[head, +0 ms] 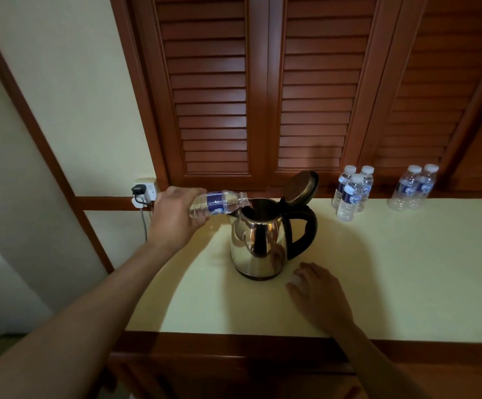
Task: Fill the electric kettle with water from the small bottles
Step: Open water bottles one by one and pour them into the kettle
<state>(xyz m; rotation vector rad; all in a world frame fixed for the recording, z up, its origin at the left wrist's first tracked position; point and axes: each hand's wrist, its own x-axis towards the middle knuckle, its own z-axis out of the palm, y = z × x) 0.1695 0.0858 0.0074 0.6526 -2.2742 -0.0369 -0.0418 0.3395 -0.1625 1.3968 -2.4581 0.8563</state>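
Left hand (173, 217) is gripping a bottle (219, 203) at the kettle's (258, 243) 9 o'clock, seemingly pouring; right hand (319, 293) is resting flat, empty.

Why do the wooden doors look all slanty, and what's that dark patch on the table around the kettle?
Head view: the wide-angle lens bends straight lines, so the louvred doors lean outward near the edges. Head view: the dark patch is a soft shadow on the table around the kettle, whose shiny steel shows glare and reflections.
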